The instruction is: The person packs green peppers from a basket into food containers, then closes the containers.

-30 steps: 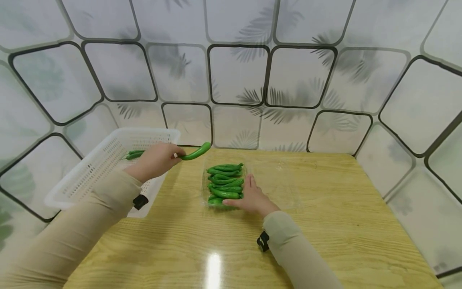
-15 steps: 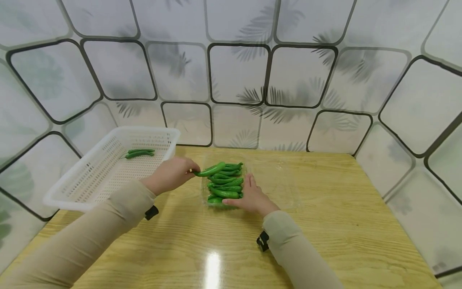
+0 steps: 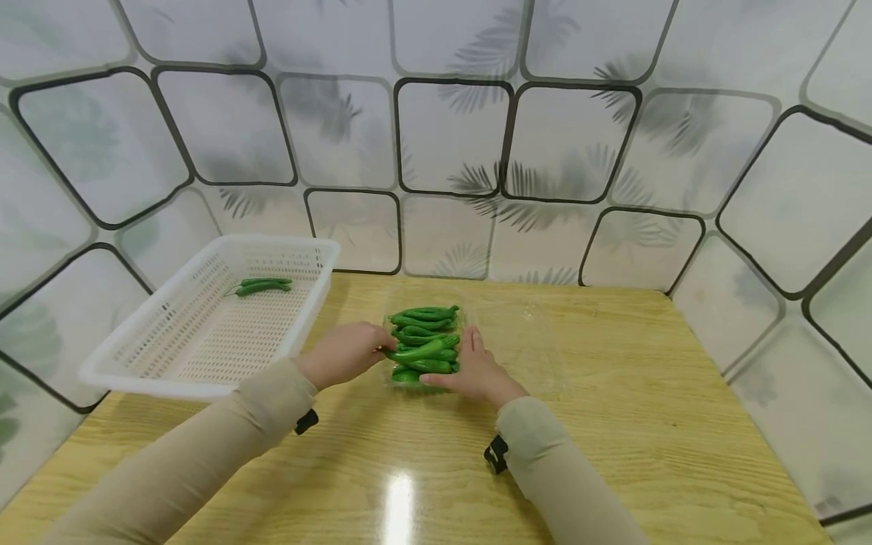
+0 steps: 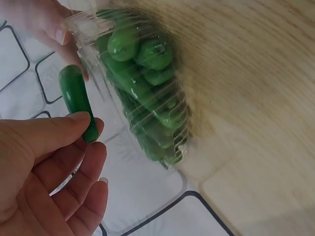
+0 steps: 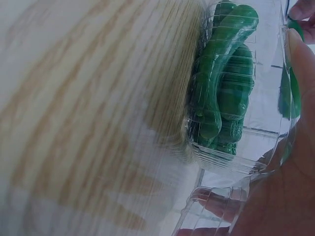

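In the head view my left hand pinches one end of a green chili pepper between thumb and fingers. The pepper lies level, just above or touching others in a clear plastic clamshell box. Several green peppers are laid in rows inside the box. My right hand rests at the box's near right corner, fingers extended along its side and thumb reaching across the front rim. The box's lid is folded back flat to the right, partly behind the right hand.
A white perforated plastic basket stands on the left of the wooden table. A few green peppers lie at its far end. A patterned wall rises right behind the table.
My left hand has brought the pepper from beside the basket rightward and down, over the peppers in the box. The right hand has stayed at the box.
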The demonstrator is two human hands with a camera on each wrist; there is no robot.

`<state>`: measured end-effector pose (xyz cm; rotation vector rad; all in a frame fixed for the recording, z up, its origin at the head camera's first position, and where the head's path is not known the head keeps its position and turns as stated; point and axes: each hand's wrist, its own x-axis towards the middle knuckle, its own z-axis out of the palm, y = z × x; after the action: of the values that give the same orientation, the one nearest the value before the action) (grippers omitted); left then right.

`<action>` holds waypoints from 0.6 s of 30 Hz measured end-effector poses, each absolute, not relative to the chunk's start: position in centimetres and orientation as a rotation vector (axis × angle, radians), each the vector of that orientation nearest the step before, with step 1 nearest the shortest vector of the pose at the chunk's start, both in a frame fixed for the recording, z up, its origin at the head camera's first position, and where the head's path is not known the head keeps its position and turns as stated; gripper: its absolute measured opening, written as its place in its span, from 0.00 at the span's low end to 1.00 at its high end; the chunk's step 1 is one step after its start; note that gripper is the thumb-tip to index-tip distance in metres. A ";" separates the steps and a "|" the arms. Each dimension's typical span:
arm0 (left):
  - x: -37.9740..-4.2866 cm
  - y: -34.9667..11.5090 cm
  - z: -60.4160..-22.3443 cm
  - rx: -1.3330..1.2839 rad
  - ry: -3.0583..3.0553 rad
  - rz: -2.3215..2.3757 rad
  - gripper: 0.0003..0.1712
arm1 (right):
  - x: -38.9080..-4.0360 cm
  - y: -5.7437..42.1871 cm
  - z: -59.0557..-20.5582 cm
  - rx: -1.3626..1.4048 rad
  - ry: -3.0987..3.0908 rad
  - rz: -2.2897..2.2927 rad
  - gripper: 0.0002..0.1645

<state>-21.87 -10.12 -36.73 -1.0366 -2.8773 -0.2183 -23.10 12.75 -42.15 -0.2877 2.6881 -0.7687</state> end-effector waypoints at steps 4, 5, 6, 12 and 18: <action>-21.9 -9.6 -37.4 -1.068 -2.897 -0.252 0.08 | -23.1 12.8 -42.2 -0.288 2.687 -0.770 0.75; -21.9 -9.5 -37.6 -1.074 -2.898 -0.258 0.08 | -23.1 12.8 -42.1 -0.288 2.689 -0.768 0.75; -22.0 -9.4 -37.8 -1.081 -2.902 -0.269 0.08 | -23.1 12.8 -42.1 -0.287 2.690 -0.770 0.75; -22.6 -8.8 -39.1 -1.123 -2.905 -0.262 0.10 | -23.1 12.8 -42.1 -0.287 2.690 -0.768 0.75; -23.0 -8.4 -39.6 -1.142 -2.904 -0.248 0.11 | -23.2 12.7 -42.1 -0.289 2.686 -0.754 0.74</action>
<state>-23.00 -8.40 -39.61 -1.1421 -2.9041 -0.2480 -23.17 12.74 -42.12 -0.2886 2.6858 -0.7538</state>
